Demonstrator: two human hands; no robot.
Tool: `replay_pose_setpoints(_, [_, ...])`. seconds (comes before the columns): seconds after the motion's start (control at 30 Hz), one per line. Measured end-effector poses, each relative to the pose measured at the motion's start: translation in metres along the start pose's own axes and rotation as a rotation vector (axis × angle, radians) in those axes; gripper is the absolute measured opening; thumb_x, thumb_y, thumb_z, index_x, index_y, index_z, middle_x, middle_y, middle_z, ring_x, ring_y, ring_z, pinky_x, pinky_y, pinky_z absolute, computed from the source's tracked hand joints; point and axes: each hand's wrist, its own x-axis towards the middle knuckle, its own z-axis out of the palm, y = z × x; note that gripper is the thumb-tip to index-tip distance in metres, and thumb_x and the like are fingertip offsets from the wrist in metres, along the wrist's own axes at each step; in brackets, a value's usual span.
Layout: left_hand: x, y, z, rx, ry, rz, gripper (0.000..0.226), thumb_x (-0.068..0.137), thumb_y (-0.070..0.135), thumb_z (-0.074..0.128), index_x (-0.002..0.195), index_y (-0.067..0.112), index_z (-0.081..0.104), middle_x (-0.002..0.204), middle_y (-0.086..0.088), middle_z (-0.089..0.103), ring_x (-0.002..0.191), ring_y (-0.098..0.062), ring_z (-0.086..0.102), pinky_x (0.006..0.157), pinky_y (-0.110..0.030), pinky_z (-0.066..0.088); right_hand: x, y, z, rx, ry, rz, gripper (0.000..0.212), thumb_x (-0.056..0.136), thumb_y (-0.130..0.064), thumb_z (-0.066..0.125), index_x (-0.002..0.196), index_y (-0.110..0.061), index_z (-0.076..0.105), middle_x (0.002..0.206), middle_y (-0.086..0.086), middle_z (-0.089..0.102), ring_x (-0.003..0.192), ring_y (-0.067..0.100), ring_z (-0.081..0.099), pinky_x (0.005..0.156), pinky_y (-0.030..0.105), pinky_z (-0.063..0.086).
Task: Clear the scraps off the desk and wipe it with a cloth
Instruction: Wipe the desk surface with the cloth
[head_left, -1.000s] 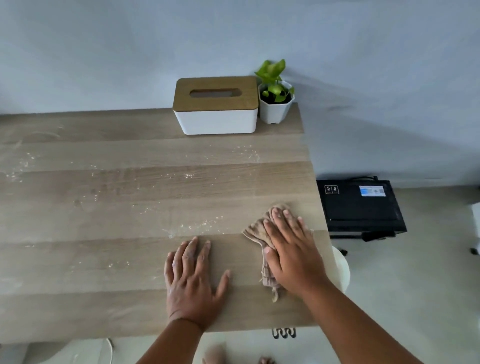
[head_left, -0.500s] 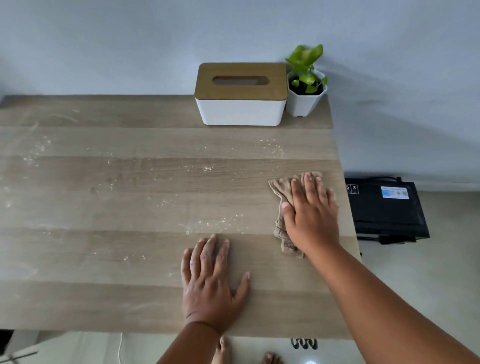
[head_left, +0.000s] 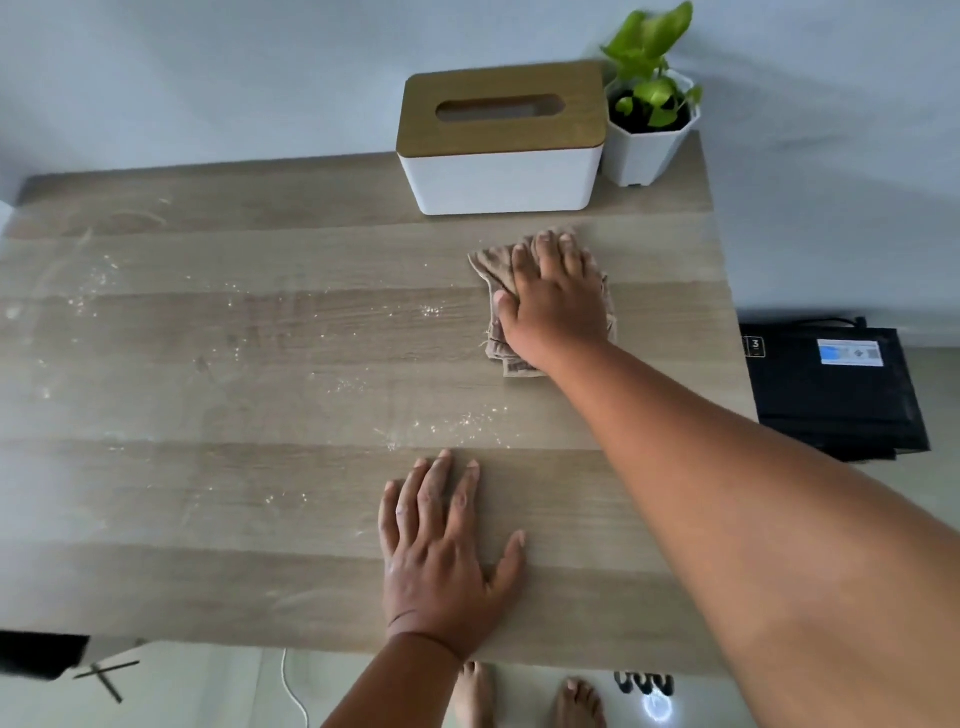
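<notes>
1. Plainly soft and light, the crumpled beige-brown cloth (head_left: 498, 275) looks limp and bunched in folds, so it will likely slide easily under a flat palm; pressing from above should suit it better than pinching an edge.
2. It lies on the far right part of the pale wood-grain surface (head_left: 208, 582), just in front of the white tissue box with a wooden lid (head_left: 501, 140), which stands beside a small green plant in a white pot (head_left: 647, 130).
3. Right hand (head_left: 556, 306): its grip is spread flat, fingers fairly straight, pressing down on the cloth rather than closing round it.
4. Left hand (head_left: 441, 561): fingers splayed, palm resting on the bare surface near the front edge, holding nothing.
5. Fine whitish crumbs (head_left: 447, 423) are scattered across the middle and left, so much wiping seems left to do.
</notes>
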Motion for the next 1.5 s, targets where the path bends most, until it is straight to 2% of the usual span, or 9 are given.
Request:
replay_pose_setpoints(0.1, [0.000,-0.002,0.002,0.007,0.006,0.004,0.081,0.085,0.068,0.053,0.151,0.023,0.046,0.162,-0.005,0.035,0.154,-0.027,0.026,0.124,-0.057,0.019,-0.028,0.010,0.001,0.013,-0.034,-0.166,0.070,0.101,-0.055,0.033,0.161,-0.020,0.028,0.172,0.011,0.013,0.159,0.034,0.007,0.129,0.051,0.005])
replay_pose_setpoints(0.2, [-0.001,-0.002,0.003,0.013,0.006,0.004,0.081,0.085,0.070,0.053,0.151,0.023,0.045,0.162,-0.005,0.035,0.154,-0.027,0.026,0.124,-0.057,0.019,-0.074,0.041,-0.001,0.030,0.006,-0.277,0.074,0.098,-0.061,0.039,0.159,-0.018,0.035,0.170,0.009,0.024,0.158,0.029,0.016,0.129,0.049,0.014])
replay_pose_setpoints(0.4, [-0.002,0.000,0.003,-0.023,0.022,0.017,0.082,0.084,0.068,0.056,0.152,0.022,0.047,0.162,-0.006,0.036,0.153,-0.029,0.029,0.123,-0.059,0.021,-0.130,0.108,0.000,-0.027,0.114,-0.078,0.066,0.102,-0.052,0.036,0.155,-0.015,0.043,0.168,0.007,0.029,0.157,0.029,0.022,0.127,0.055,0.017])
replay_pose_setpoints(0.67, [-0.002,0.000,0.007,-0.035,0.053,0.023,0.084,0.081,0.068,0.060,0.149,0.020,0.052,0.162,-0.006,0.037,0.154,-0.029,0.029,0.122,-0.059,0.023,-0.050,0.051,0.001,-0.025,0.107,0.181,0.066,0.097,-0.046,0.034,0.156,-0.018,0.039,0.169,0.014,0.024,0.157,0.036,0.017,0.127,0.056,0.014])
replay_pose_setpoints(0.8, [-0.001,-0.001,0.008,-0.036,0.087,0.030,0.083,0.080,0.068,0.061,0.148,0.020,0.055,0.160,-0.006,0.041,0.151,-0.030,0.034,0.121,-0.059,0.026,-0.007,0.008,0.004,0.038,0.086,0.165,0.069,0.099,-0.055,0.030,0.157,-0.019,0.036,0.168,0.016,0.024,0.156,0.039,0.016,0.127,0.057,0.013])
replay_pose_setpoints(0.97, [-0.001,-0.003,0.011,-0.041,0.106,0.029,0.085,0.077,0.069,0.063,0.146,0.021,0.056,0.159,-0.006,0.043,0.149,-0.031,0.037,0.120,-0.059,0.027,0.013,-0.027,0.011,0.054,0.060,0.046,0.057,0.101,-0.049,0.037,0.153,-0.026,0.040,0.168,0.017,0.023,0.155,0.043,0.014,0.126,0.058,0.011])
replay_pose_setpoints(1.23, [-0.001,-0.001,0.004,-0.017,0.044,0.024,0.084,0.080,0.069,0.060,0.148,0.021,0.053,0.159,-0.007,0.041,0.151,-0.030,0.033,0.121,-0.059,0.025,-0.055,0.016,0.000,0.021,-0.036,-0.288,0.058,0.101,-0.050,0.041,0.156,-0.030,0.041,0.169,0.003,0.026,0.157,0.031,0.020,0.126,0.052,0.018])
replay_pose_setpoints(1.37, [0.000,0.001,0.002,-0.023,0.038,0.021,0.083,0.080,0.068,0.059,0.148,0.020,0.054,0.158,-0.008,0.042,0.150,-0.031,0.034,0.120,-0.060,0.026,-0.115,0.067,-0.001,-0.007,0.033,-0.256,0.057,0.101,-0.054,0.041,0.151,-0.028,0.049,0.166,0.001,0.036,0.154,0.027,0.030,0.123,0.052,0.029])
replay_pose_setpoints(1.5, [0.000,0.002,0.001,-0.035,0.046,0.015,0.083,0.079,0.068,0.060,0.147,0.020,0.055,0.158,-0.008,0.043,0.150,-0.032,0.036,0.120,-0.060,0.026,-0.132,0.093,0.000,-0.027,0.045,-0.110,0.061,0.103,-0.054,0.032,0.155,-0.024,0.043,0.169,0.001,0.028,0.157,0.027,0.023,0.125,0.051,0.024])
